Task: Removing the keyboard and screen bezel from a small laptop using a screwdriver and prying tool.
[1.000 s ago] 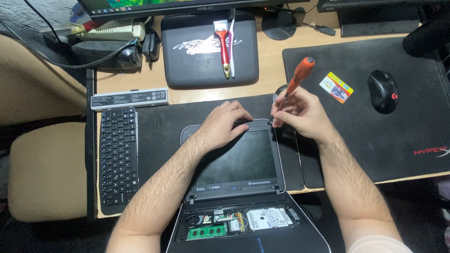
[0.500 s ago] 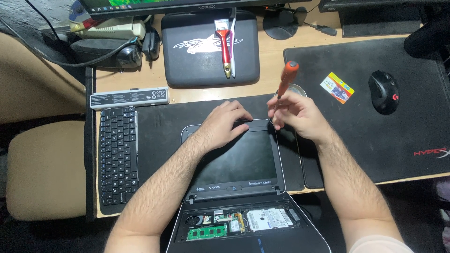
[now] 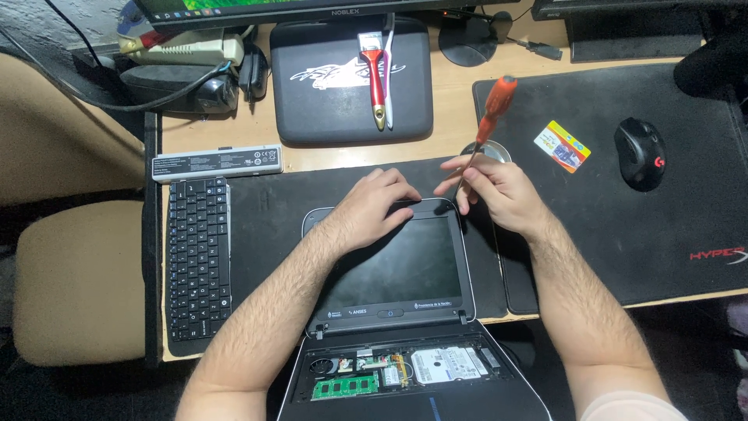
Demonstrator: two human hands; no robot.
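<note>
Laptop base [image 3: 405,374], nearest me: keyboard off, memory and drive exposed. My left hand [image 3: 374,209], grip flat and empty, presses the screen lid [image 3: 393,269]. Right hand [image 3: 499,191], beside it, grip clamped on red screwdriver [image 3: 485,125]. Removed keyboard [image 3: 199,257] left; bezel apparently unopened.

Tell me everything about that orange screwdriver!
The screwdriver has a glossy orange plastic-looking handle with a dark band and a thin metal shaft. It stands nearly upright, handle tilted away toward the desk's back. The right hand pinches its shaft, tip pointing down near the small laptop's screen corner.
</note>
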